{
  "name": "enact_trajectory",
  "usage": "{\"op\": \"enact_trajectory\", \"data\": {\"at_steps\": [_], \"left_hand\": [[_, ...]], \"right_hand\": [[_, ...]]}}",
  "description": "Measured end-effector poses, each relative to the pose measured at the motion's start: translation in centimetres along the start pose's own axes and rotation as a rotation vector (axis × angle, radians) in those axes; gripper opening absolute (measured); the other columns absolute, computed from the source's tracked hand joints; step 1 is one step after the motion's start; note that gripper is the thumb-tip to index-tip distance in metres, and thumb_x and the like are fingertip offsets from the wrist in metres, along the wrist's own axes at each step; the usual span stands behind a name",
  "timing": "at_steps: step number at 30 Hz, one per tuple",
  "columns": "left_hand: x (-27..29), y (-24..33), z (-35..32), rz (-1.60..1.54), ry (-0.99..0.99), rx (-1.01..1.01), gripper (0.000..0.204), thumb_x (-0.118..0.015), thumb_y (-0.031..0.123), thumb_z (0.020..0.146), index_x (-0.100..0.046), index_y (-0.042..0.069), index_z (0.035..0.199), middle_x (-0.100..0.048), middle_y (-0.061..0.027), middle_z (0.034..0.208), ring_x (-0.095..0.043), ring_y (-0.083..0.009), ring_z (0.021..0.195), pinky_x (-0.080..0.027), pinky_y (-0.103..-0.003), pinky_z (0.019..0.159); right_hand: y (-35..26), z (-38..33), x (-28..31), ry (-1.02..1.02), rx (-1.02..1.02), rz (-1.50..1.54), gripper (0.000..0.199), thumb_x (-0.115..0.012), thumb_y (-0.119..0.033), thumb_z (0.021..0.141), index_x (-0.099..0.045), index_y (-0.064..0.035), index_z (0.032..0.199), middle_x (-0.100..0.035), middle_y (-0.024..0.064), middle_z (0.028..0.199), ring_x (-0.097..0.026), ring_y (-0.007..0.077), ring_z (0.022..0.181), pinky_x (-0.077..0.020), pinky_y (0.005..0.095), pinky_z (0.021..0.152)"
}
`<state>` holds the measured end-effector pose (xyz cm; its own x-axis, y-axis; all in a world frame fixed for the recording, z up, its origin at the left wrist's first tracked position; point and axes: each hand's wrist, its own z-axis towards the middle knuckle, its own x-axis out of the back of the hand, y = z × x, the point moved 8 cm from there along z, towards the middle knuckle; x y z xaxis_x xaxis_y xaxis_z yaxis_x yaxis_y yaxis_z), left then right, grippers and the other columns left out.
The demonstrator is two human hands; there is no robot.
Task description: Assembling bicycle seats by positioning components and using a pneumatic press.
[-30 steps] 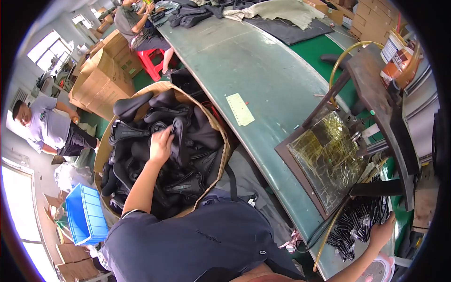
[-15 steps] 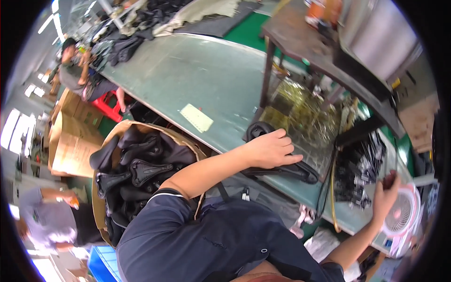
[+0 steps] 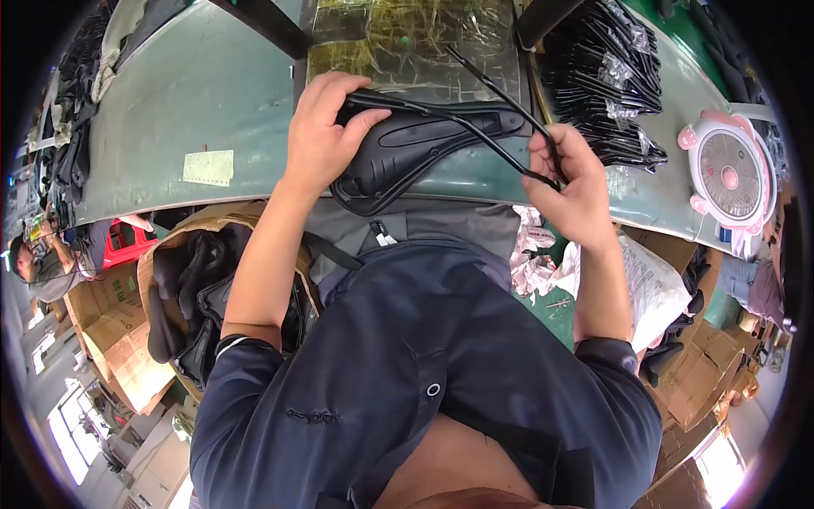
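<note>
A black bicycle saddle (image 3: 392,163) lies underside up at the table's near edge, its wide end to the left and its narrow nose to the right. My left hand (image 3: 322,140) is closed over the far side of the wide end, thumb and fingers gripping it. In my right hand (image 3: 572,182) is a black bent saddle rail (image 3: 490,146), pinched at its curved end near the nose. One leg of the rail runs across the saddle to my left fingers; the other points up and away, free of the saddle.
Several more rails (image 3: 606,85) lie bundled at the right, beside a pink-and-white fan (image 3: 727,174). A metal stand's legs (image 3: 267,25) flank a film-covered board (image 3: 407,38). Left of me, a carton (image 3: 148,271) holds several saddles. A perforated card (image 3: 208,168) lies on the table (image 3: 178,102).
My view has turned toward the right. The right hand has come from the bundled rails to the saddle with a rail in it. My left hand has shifted to the saddle's wide end.
</note>
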<state>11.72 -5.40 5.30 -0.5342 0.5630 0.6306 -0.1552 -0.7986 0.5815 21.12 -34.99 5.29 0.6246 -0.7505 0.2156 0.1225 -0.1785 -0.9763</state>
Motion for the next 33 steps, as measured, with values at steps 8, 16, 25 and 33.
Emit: {"op": "enact_trajectory", "data": {"at_steps": [8,16,25,33], "left_hand": [[-0.3,-4.0,-3.2,-0.378,0.123,0.199,0.032,-0.080,0.013,0.097,-0.070,0.000,0.125,-0.071,-0.0134,0.127,-0.068,-0.0245,0.114,-0.052,-0.033,0.102],[-1.0,-4.5,-4.7,-0.423,0.216,0.219,0.030,-0.050,0.014,0.116,-0.069,-0.004,0.129,-0.074,-0.0109,0.128,-0.065,-0.0161,0.117,-0.048,-0.030,0.107],[-0.8,-4.6,-4.6,-0.454,0.282,0.253,0.024,-0.056,0.010,0.112,-0.073,-0.004,0.122,-0.077,-0.0099,0.119,-0.067,-0.0166,0.108,-0.051,-0.028,0.098],[-0.9,-4.5,-4.7,-0.473,0.289,0.277,0.024,-0.055,0.010,0.113,-0.073,-0.004,0.121,-0.077,-0.0100,0.119,-0.066,-0.0148,0.105,-0.051,-0.027,0.096]], "right_hand": [[-1.1,1.3,-3.9,-0.137,0.096,-0.200,0.018,-0.080,-0.011,0.096,-0.073,-0.0024,0.111,-0.070,0.0076,0.088,-0.064,0.0184,0.078,-0.0525,0.0306,0.071],[-0.1,2.1,-6.3,0.002,0.312,-0.414,0.016,-0.079,-0.017,0.097,-0.078,-0.0056,0.108,-0.077,0.0129,0.092,-0.074,0.0327,0.079,-0.0582,0.0380,0.068],[-2.4,2.3,-7.1,-0.016,0.408,-0.574,0.015,-0.081,-0.019,0.094,-0.079,-0.0084,0.104,-0.074,0.0070,0.083,-0.072,0.0277,0.070,-0.0552,0.0364,0.058],[-3.8,3.1,-8.1,-0.013,0.607,-0.614,0.015,-0.082,-0.020,0.092,-0.078,-0.0092,0.101,-0.072,0.0051,0.079,-0.070,0.0276,0.068,-0.0547,0.0382,0.058]]}}
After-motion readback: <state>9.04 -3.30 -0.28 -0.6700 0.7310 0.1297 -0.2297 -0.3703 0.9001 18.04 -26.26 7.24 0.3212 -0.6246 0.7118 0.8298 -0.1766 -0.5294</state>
